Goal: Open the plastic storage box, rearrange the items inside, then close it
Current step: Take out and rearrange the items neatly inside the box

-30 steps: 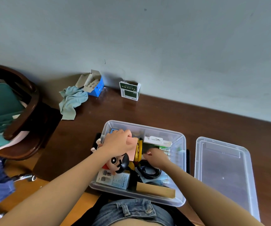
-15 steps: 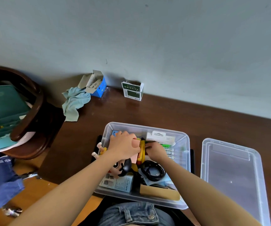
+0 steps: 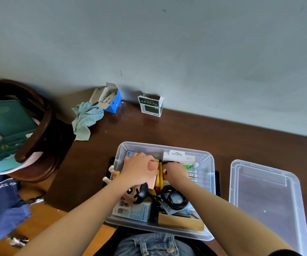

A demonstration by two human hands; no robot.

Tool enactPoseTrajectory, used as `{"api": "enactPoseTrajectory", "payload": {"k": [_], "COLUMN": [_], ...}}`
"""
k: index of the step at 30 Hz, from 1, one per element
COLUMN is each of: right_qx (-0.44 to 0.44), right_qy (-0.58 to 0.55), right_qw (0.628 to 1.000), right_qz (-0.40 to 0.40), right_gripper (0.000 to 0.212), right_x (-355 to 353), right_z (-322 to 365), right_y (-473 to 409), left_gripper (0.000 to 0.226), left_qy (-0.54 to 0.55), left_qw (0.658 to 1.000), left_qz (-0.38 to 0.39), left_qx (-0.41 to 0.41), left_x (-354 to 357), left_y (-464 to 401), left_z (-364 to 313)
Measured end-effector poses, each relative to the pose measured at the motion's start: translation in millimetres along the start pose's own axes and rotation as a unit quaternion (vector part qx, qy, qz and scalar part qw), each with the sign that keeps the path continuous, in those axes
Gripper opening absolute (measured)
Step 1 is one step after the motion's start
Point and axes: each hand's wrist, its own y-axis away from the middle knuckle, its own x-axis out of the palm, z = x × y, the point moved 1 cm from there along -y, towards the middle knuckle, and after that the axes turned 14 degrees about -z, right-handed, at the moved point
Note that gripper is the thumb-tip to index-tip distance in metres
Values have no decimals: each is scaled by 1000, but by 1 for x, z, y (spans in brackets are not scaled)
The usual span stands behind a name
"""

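The clear plastic storage box (image 3: pixel 211 159) sits open at the table's near edge, its lid (image 3: pixel 265 200) lying flat to the right. My left hand (image 3: pixel 137 169) grips a pink flat item (image 3: pixel 153 179) standing on edge in the box's middle. Right beside it, my right hand (image 3: pixel 175 171) has curled fingers pinching a yellow and black stick-shaped item (image 3: pixel 161 175). Also inside are a cartoon figure (image 3: pixel 136 194), a coiled black cable (image 3: pixel 174 197), a white carton (image 3: pixel 178 158), a printed box (image 3: pixel 134 211) and a wooden block (image 3: pixel 180 221).
A green and white carton (image 3: pixel 150 106), an open blue box (image 3: pixel 110 99) and a pale blue cloth (image 3: pixel 86 119) lie near the wall at the table's back left. A dark wooden chair (image 3: pixel 39 130) piled with teal items stands left of the table.
My right hand has moved up and left from beside the black cable to the yellow item, next to my left hand. My left hand stays on the pink item.
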Motion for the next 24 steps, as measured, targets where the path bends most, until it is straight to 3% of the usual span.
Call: {"api": "enactPoseTrajectory", "payload": {"k": [13,16,18,20,22,24], "right_qx": [-188,-163,-115,-76,-59,-71], "right_qy": [163,198,205,208,223,260], "right_qw": [968,967,972,975,972,962], "right_qz": [-3,5,16,35,47,46], "right_gripper": [21,22,24,21,17,21], "right_x": [-14,-29,-41,-55,-67,-75], "right_z": [0,-10,-19,-28,-33,-29], "right_y": [-1,8,17,27,39,51], "left_gripper": [40,39,37,33,25,22], "left_qy": [-11,-81,-130,-75,36,91], "left_qw": [1000,996,984,973,969,960], "left_qz": [7,-21,-75,-121,-67,56], "left_qx": [10,38,100,180,237,259], "left_x": [-9,-13,-13,-12,-10,0], "left_y": [2,6,12,21,31,40], "left_z": [-5,-13,-25,-44,-64,-79]}}
